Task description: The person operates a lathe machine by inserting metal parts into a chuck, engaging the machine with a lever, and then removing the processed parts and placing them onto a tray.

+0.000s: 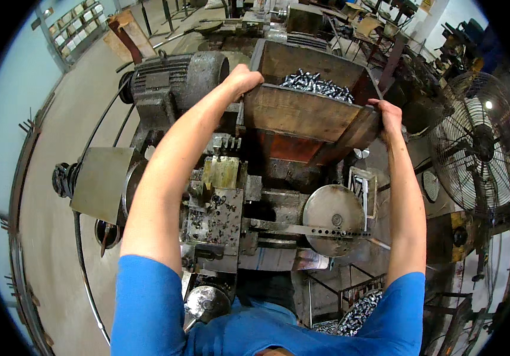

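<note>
Both my arms reach forward to a large, worn box (302, 113) with brown, stained sides. My left hand (244, 79) is closed over its near left corner. At the near right corner, my right hand (389, 114) grips the rim, fingers curled over the top. A heap of small shiny metal cylindrical parts (317, 85) lies inside, toward the far right. The box sits above the far side of an oily machine, and its underside is mostly hidden.
A ribbed electric motor (169, 83) stands left of the box. Nearer me are the machine's metal block (213, 222) and a round disc (334, 216). A caged fan (474, 142) stands at right. Below, a wire basket (359, 285) holds more metal parts.
</note>
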The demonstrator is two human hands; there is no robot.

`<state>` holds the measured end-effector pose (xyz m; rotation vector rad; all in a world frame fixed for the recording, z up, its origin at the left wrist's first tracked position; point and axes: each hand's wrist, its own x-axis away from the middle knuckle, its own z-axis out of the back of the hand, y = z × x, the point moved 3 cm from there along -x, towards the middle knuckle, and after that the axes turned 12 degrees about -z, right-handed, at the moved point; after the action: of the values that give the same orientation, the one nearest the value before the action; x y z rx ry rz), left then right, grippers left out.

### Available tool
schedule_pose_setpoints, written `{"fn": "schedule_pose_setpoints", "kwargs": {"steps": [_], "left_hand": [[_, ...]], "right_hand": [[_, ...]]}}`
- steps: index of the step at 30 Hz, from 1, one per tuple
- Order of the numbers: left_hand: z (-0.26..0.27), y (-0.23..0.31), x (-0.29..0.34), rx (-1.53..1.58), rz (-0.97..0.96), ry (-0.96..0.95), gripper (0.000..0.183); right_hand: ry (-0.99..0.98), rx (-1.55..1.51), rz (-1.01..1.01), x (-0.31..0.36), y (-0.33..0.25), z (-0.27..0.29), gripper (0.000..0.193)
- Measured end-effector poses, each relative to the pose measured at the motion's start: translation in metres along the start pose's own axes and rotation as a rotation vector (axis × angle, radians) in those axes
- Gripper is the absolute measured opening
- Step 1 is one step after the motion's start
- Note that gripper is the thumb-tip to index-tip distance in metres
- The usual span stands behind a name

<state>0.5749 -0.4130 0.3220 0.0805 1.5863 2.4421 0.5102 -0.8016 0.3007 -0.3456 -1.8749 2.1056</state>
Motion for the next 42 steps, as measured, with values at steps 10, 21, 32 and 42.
{"fn": "schedule_pose_setpoints", "kwargs": {"steps": [10,21,32,42], "left_hand": [[0.009,0.013,0.003,-0.181,0.027,-0.123,0.043],[0.008,0.003,-0.004,-0.298,-0.064,0.094,0.034],[0.017,0.016,0.002,-0.346,-0.054,0.053,0.036],[0.023,-0.027,0.001,-0.136,-0.109,0.116,0.030]], "right_hand": [[0.337,0.215,0.182,0.006,-0.011,-0.007,0.026],[0.551,0.359,0.268,0.003,-0.014,-0.013,0.036],[0.555,0.430,0.278,0.018,-0.028,-0.023,0.033],[0.535,0.356,0.280,0.031,-0.029,-0.039,0.032]]}}
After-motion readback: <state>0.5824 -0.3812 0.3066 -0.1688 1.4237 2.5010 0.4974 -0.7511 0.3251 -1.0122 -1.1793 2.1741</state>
